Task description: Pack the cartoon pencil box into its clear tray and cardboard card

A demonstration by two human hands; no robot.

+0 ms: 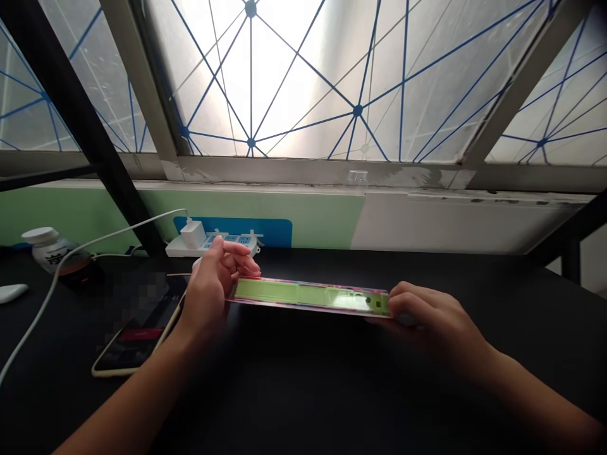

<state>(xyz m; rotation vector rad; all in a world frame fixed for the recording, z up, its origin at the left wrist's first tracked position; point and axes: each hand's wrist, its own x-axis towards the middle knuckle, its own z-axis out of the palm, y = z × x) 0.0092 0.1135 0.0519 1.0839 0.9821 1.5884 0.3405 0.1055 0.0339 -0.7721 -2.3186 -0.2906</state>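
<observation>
Long green-and-pink card (310, 297) between left hand (211, 291) and right hand (431, 316); bottle label (54, 256) unreadable

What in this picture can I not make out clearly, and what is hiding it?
All in the head view:
- The right end of the flat green-and-pink strip: hidden by the right hand.
- The phone screen: pixelated, unreadable.
- Part of the power strip: hidden behind the left hand.
- The bottle label: too small to read.

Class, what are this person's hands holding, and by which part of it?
A long flat green-and-pink packet, by its two short ends: left hand at one, right hand at the other.
</observation>
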